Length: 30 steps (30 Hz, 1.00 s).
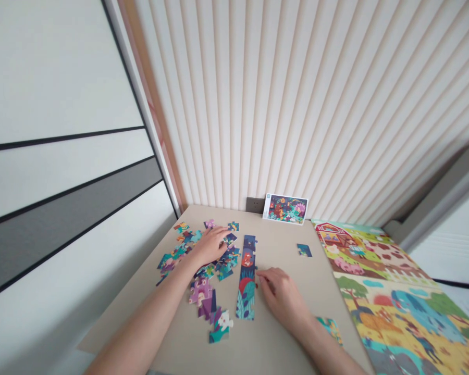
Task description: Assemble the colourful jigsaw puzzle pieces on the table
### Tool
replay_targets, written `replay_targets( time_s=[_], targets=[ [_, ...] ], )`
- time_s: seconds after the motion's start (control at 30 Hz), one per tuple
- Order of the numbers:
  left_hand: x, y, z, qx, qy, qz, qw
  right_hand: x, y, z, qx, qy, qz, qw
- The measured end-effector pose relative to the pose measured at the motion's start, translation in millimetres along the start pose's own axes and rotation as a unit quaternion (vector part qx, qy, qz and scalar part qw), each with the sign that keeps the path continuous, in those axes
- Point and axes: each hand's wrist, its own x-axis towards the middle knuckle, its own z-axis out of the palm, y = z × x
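Note:
My left hand [213, 246] lies over a pile of loose jigsaw pieces [227, 264], its fingers stretched out to the right and slightly bent. Part of the pile is hidden under it. To its right is a tall joined strip of jigsaw pieces [247, 278], dark blue at the far end, with a red animal and teal leaves lower down. My right hand [280, 291] rests on the table just right of that strip, fingers curled in, fingertips close to the strip's edge. Nothing shows in its grasp. Purple pieces [201, 292] and a piece with a white animal [223, 322] lie nearer me.
A picture card [286, 209] leans against the ribbed wall beside a dark socket [255, 204]. One blue piece [304, 250] lies apart on the table [281, 245]; another piece [330, 329] is partly behind my right forearm. Farm [369, 252] and animal [410, 323] pictures lie at right.

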Motion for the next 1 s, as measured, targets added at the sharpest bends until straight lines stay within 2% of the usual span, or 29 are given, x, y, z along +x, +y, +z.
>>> replay_targets(
  time_s=[0.1, 0.3, 0.6, 1.0],
  targets=[
    [3.3, -5.6, 4.8, -0.027, -0.015, 0.003, 1.0, -0.3, -0.5, -1.1, -0.005, 0.002, 0.006, 1.0],
    [3.5, -13.4, 2.9, -0.032, -0.019, -0.013, 0.999, -0.4, -1.0, -1.4, -0.016, -0.001, 0.005, 1.0],
    [0.7, -11.1, 0.5, -0.022, -0.008, -0.02, 1.0, -1.2, -0.3, -1.5, -0.022, -0.002, 0.003, 1.0],
    [-1.4, -7.0, -4.2, 0.061, 0.06, 0.041, 0.995, -0.6, -0.5, -0.5, -0.018, -0.009, -0.001, 1.0]
  ],
)
